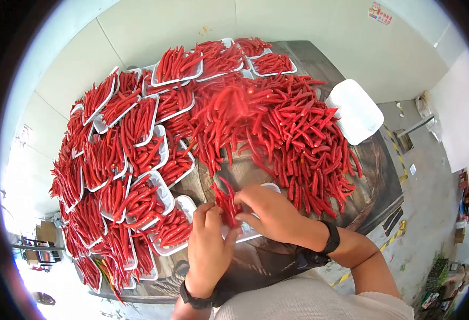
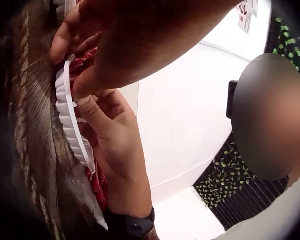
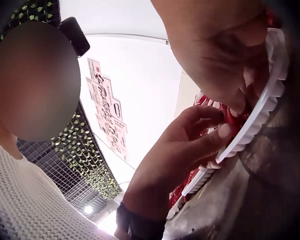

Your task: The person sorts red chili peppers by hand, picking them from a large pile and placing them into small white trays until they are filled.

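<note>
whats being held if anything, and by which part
The right hand holds some red peppers around mid-length; whether the left hand does too cannot be told.

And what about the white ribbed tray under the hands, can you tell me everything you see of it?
The shallow white tray with ribbed walls looks like foam or plastic; I can't tell which. It has a smooth rim and rounded corners, and sits on the dark brown wood-patterned tabletop, near the person. Slim red peppers are over it, held between the left hand and right hand. The hands hide much of it; whether they touch its rim is unclear.
</note>
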{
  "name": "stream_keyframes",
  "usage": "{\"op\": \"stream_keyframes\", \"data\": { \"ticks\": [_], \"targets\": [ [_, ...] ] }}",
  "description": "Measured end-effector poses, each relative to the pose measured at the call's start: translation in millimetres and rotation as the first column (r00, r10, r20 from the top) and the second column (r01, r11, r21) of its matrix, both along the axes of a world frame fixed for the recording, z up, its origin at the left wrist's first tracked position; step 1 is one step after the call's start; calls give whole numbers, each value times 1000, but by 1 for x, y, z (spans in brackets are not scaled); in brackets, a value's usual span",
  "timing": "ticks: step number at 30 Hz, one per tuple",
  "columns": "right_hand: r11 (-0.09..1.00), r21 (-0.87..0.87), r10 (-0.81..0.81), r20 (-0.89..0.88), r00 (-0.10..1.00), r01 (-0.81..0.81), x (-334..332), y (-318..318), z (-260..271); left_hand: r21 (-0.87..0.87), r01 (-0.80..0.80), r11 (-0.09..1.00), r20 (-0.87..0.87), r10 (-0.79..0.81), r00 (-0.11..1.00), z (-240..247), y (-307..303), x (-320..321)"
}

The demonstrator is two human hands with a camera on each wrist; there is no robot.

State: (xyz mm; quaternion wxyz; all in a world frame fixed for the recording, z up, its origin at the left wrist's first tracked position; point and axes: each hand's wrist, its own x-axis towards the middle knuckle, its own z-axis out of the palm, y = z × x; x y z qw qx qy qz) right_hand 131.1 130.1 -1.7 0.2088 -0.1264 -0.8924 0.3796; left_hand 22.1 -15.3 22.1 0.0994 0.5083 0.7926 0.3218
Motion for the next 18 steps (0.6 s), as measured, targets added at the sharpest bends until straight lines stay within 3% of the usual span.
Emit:
{"op": "stream_keyframes", "data": {
  "ticks": [5,11,14,16,18],
  "targets": [
    [997,-31,69,5,998,-69,0,-2,-4,-18,-12,1000,6,12,1000,-4,0,-1],
    [991,-137,10,20,1000,-7,1,-3,0,-41,-47,998,-46,45,998,1,2,2],
    [1000,7,-19,-1,1000,19,2,8,6,-68,-74,995,-94,67,993,3,1,1],
    [982,88,-155,-150,976,170,2,24,9,-74,-105,992,-90,98,991,6,0,0],
    [926,228,-271,-159,949,302,6,46,18,55,-75,996,-81,80,993,12,-3,-5]
  ]
}}
